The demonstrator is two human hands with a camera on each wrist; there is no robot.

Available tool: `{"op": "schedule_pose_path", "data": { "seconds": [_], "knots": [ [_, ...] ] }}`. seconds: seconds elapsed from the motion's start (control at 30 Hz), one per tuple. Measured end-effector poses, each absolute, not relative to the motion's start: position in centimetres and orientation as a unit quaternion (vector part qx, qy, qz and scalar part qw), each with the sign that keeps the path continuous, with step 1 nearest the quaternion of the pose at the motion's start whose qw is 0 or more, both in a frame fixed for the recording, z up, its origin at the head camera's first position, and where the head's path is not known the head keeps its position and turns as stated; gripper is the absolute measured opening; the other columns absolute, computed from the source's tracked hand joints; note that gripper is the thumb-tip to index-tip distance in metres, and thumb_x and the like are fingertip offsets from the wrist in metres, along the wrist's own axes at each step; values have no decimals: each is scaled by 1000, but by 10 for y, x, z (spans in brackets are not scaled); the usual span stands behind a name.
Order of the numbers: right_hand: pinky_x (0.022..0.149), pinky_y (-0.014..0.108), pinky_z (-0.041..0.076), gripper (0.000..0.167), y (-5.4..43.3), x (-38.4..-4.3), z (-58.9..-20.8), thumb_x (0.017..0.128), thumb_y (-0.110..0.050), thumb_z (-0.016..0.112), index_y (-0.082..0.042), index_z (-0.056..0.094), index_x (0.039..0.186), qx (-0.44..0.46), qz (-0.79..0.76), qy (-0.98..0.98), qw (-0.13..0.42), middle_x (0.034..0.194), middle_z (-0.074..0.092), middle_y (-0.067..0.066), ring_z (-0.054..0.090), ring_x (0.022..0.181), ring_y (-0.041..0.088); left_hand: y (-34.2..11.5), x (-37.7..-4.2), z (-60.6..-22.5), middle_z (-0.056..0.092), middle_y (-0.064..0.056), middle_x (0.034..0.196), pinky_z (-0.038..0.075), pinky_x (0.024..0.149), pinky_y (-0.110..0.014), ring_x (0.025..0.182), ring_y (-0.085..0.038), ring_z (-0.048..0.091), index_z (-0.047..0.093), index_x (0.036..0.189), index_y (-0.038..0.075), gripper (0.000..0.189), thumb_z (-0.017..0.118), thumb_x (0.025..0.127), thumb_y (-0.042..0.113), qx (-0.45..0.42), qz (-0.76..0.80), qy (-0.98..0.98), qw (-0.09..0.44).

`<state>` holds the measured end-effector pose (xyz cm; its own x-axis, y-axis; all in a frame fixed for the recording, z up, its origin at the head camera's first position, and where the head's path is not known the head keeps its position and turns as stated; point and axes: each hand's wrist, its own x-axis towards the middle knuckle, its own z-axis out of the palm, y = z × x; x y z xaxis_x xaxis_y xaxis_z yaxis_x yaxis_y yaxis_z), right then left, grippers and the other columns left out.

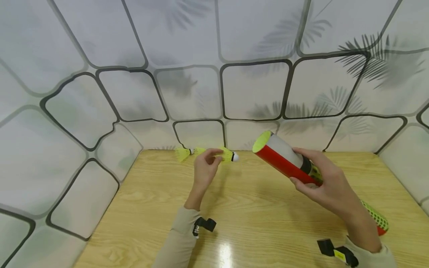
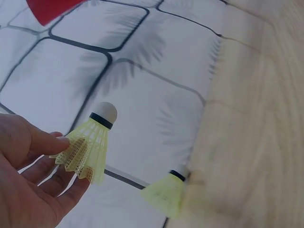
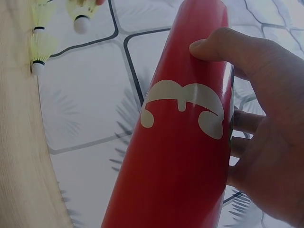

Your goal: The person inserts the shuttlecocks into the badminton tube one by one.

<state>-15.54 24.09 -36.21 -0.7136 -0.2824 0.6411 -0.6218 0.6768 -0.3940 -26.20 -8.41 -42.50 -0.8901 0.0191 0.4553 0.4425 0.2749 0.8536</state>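
A yellow shuttlecock [image 1: 229, 155] with a white tip and dark band is pinched at its skirt by my left hand [image 1: 205, 169]. The left wrist view shows thumb and fingers at the skirt's edge, the tip pointing away. My right hand [image 1: 326, 186] grips a long red, grey and green shuttlecock tube [image 1: 281, 158] around its middle, above the table. Its round lime-green end [image 1: 261, 142] is raised and faces left, toward the held shuttlecock. Behind my right wrist the tube is hidden, and its green-dotted lower end [image 1: 377, 216] emerges beyond.
Another yellow shuttlecock [image 1: 183, 153] lies at the table's back edge, left of my left hand. Beside it is a further shuttlecock [image 1: 199, 150], partly covered by that hand. A patterned backdrop [image 1: 254, 89] rises behind the wooden table [image 1: 254, 223].
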Motion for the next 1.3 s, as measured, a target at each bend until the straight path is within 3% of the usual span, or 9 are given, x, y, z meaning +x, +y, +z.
{"op": "schedule_pose_path", "data": {
  "seconds": [0.1, 0.27, 0.33, 0.5, 0.67, 0.97, 1.2, 1.3],
  "knots": [
    [82, 7, 45, 87, 241, -156, -362, 71, 1, 89, -13, 53, 149, 262, 307, -872, 277, 133, 61, 4, 55, 106, 10, -88, -257, -415, 76, -14, 105, 55, 73, -25, 82, -32, 73, 76, 108, 1, 17, 72, 93, -5, -156, -595, -765, 191],
    [81, 7, 45, 87, 240, -156, -362, 71, 1, 89, -13, 52, 149, 261, 306, -873, 275, 133, 61, 4, 54, 106, 9, -91, -251, -397, 75, -22, 105, 60, 83, -47, 88, -45, 72, 74, 110, -6, 17, 70, 93, -7, -173, -616, -738, 213],
    [82, 6, 45, 88, 240, -157, -363, 71, 1, 89, -13, 52, 150, 259, 305, -875, 273, 133, 60, 4, 54, 106, 10, -92, -250, -392, 74, -23, 104, 60, 82, -49, 86, -43, 72, 74, 110, -6, 17, 70, 94, -7, -177, -618, -732, 226],
    [85, 6, 44, 89, 240, -157, -365, 72, 0, 89, -15, 51, 150, 257, 303, -877, 270, 135, 60, 3, 54, 108, 11, -94, -242, -381, 75, -19, 101, 58, 75, -26, 80, -22, 71, 75, 108, -3, 16, 71, 93, -6, -189, -628, -714, 244],
    [86, 6, 43, 89, 239, -158, -366, 72, 0, 89, -15, 51, 151, 258, 302, -878, 267, 135, 59, 2, 55, 109, 12, -95, -232, -368, 74, -20, 98, 58, 75, -23, 79, -12, 69, 74, 107, -5, 16, 72, 92, -8, -216, -642, -689, 258],
    [85, 7, 46, 89, 235, -158, -365, 70, 0, 89, -14, 51, 150, 275, 307, -871, 267, 134, 60, 3, 56, 108, 13, -94, -220, -353, 74, -19, 102, 59, 79, -27, 83, -14, 69, 73, 110, -6, 17, 71, 93, -8, -248, -644, -675, 260],
    [87, 9, 47, 86, 228, -159, -366, 71, -2, 89, -12, 52, 149, 301, 316, -861, 259, 135, 59, 5, 57, 110, 15, -90, -210, -346, 74, -18, 104, 60, 84, -34, 85, -31, 72, 72, 111, -6, 18, 71, 93, -7, -278, -636, -667, 272],
    [88, 10, 48, 87, 224, -160, -367, 72, -3, 90, -12, 51, 150, 308, 319, -860, 252, 137, 58, 4, 57, 113, 15, -88, -208, -347, 74, -19, 104, 59, 83, -33, 84, -29, 71, 73, 110, -6, 17, 70, 93, -8, -286, -634, -664, 275]
  ]
}}
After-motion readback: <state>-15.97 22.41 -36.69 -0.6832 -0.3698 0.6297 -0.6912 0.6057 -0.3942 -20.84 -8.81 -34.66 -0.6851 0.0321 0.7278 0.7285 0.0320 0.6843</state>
